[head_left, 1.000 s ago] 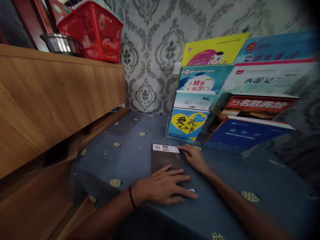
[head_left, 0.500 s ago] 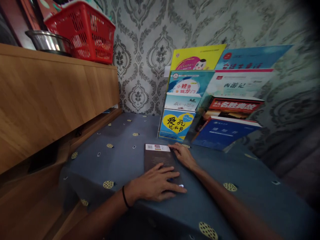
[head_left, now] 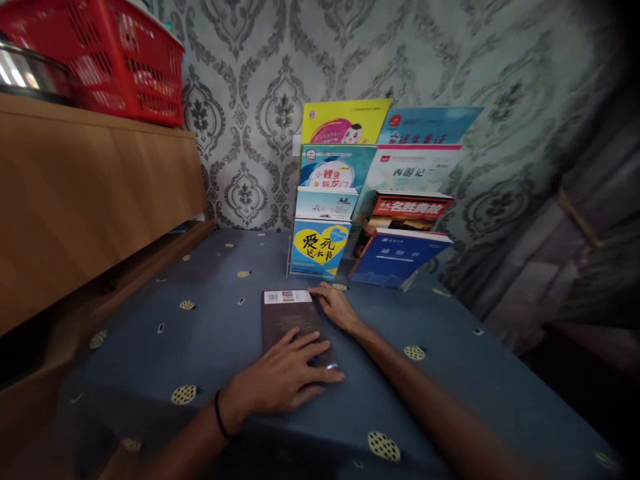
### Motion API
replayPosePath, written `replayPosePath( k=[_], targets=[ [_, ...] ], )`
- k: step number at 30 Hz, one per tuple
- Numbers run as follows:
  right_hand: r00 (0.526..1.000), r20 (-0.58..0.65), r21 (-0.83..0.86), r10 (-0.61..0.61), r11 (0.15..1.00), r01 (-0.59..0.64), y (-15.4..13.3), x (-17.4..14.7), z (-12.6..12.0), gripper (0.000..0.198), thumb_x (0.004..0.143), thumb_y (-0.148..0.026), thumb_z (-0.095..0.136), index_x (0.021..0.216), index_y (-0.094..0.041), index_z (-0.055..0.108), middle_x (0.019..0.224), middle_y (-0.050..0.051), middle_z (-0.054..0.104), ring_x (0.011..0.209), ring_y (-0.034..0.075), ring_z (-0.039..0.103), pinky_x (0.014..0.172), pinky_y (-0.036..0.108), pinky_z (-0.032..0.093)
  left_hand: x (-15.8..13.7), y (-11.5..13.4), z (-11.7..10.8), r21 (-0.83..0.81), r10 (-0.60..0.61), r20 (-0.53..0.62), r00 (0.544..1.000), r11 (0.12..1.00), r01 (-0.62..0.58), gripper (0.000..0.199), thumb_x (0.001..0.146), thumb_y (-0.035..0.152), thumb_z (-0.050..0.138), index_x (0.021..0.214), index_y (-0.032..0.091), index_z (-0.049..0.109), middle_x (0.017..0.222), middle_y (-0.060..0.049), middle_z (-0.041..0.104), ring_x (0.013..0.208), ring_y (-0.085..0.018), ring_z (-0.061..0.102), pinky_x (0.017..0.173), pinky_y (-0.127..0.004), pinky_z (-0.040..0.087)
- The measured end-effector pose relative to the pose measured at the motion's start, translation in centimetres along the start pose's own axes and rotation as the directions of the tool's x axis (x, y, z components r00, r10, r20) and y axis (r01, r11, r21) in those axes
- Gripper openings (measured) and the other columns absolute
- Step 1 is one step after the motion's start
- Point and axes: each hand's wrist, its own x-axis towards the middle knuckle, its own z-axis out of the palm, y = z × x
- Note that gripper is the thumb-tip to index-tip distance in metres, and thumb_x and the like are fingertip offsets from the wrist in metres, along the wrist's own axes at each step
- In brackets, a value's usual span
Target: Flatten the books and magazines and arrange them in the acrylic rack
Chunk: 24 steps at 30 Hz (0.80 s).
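Note:
A dark brown book [head_left: 285, 319] lies flat on the cloth-covered table, a white barcode label along its far edge. My left hand [head_left: 280, 373], a black band at its wrist, rests flat across the near part of the book with fingers spread. That hand hides much of the book's lower half. At the book's far right corner, my right hand [head_left: 335, 307] has its fingertips closed on the edge, the other fingers curled. Just beyond stand tiered picture books, the nearest a blue-and-yellow book [head_left: 320, 248] and a dark blue book [head_left: 400, 259].
The grey-blue tablecloth [head_left: 210, 353] has a pineapple print. A wooden cabinet [head_left: 95, 200] borders the table at left, carrying a red basket [head_left: 150, 80] and a metal bowl [head_left: 30, 73]. Behind is a patterned wall [head_left: 240, 133]; a grey curtain [head_left: 540, 233] hangs at right.
The view has swung to the right, so the cabinet, books and hands appear further left. Both hands keep nearly the same place on the brown book.

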Motion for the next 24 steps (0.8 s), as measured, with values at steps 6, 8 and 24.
replayPosePath(
  k=[6,8,24],
  targets=[
    [1.0,0.007,-0.019,0.009,1.0,-0.009,-0.4,-0.2,-0.3,0.046,0.089,-0.002,0.046,0.119,-0.022,0.074,0.098,0.007,0.069,0.092,0.019,0.064,0.083,0.03,0.049,0.1,0.1,0.1,0.001,-0.002,-0.026,1.0,1.0,0.002,0.037,0.102,0.037,0.053,0.139,0.038,0.057,0.155,-0.004,0.048,0.147,-0.028,0.039,0.12,-0.058,0.031],
    [1.0,0.007,-0.022,0.013,1.0,-0.012,-0.6,-0.2,-0.4,0.046,0.088,-0.002,0.045,0.119,-0.022,0.074,0.097,0.006,0.069,0.092,0.019,0.064,0.083,0.029,0.048,0.0,0.1,0.2,0.004,0.003,-0.03,1.0,1.0,-0.003,0.038,0.102,0.036,0.053,0.14,0.039,0.056,0.155,-0.004,0.048,0.148,-0.028,0.038,0.12,-0.058,0.032],
    [0.998,0.025,-0.044,0.051,0.998,-0.05,-1.2,-0.4,-0.6,0.048,0.088,-0.001,0.046,0.12,-0.023,0.073,0.101,0.006,0.068,0.096,0.019,0.063,0.085,0.028,0.047,-0.1,-0.1,0.5,0.041,0.049,-0.063,0.997,0.998,-0.047,0.045,0.1,0.024,0.055,0.142,0.037,0.055,0.155,-0.007,0.048,0.147,-0.03,0.04,0.116,-0.062,0.037]
  ],
)
